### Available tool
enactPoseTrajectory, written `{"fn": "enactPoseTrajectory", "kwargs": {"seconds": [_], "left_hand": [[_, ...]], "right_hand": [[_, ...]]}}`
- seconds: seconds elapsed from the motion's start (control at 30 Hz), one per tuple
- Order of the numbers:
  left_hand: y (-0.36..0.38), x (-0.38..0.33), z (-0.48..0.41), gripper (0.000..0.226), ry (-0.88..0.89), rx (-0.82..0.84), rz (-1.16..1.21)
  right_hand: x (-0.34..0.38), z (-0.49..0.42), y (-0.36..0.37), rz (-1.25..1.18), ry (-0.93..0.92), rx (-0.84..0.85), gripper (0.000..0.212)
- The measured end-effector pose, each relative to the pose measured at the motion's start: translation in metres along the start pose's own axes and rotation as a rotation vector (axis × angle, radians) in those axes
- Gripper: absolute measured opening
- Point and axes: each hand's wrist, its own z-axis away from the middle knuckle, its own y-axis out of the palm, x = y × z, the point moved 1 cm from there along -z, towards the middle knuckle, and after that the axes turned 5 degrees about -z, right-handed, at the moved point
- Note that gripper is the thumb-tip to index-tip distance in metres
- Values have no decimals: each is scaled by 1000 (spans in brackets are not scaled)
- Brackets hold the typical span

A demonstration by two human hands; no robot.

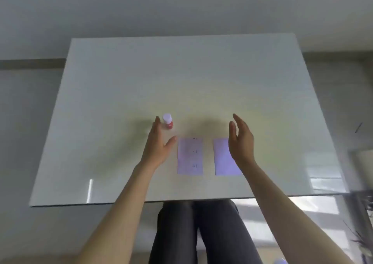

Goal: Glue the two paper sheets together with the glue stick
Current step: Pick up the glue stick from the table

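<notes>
On the white table (pixel 121 82), two sheets (pixel 190 156) lie flat side by side, apart, unglued. Both hands are spread and empty: the left hand (pixel 158 142) beside the upright, capped glue stick (pixel 168 121), the right hand (pixel 241 140) over the right sheet (pixel 222 158). Everything remains to do.

A glossy white table (pixel 121 82) on a pale grey floor (pixel 30 122) — window light reflected at right.

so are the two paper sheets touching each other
Apart. The head view shows bare table between the left sheet and the right sheet.
</notes>
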Motion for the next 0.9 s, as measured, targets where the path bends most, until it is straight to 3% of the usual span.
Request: {"fn": "enactPoseTrajectory", "kwargs": {"seconds": [0.1,0.27,0.43,0.57,0.73,0.9], "left_hand": [[22,16,-21,32,120,-204,24],[42,27,-35,29,156,-443,54],[31,15,-14,23,242,-453,171],[11,8,38,27,411,-539,138],[-3,-6,80,31,500,-623,-36],[1,-17,95,30,599,-676,-158]], "right_hand": [[-12,-14,18,-185,-94,-112,41],[-6,-11,34,-328,-336,-180,38],[9,13,34,-441,-530,-75,32],[10,45,25,-388,-508,-18,20],[17,79,14,-251,-263,267,63],[26,86,14,-203,-365,300,53]]}}
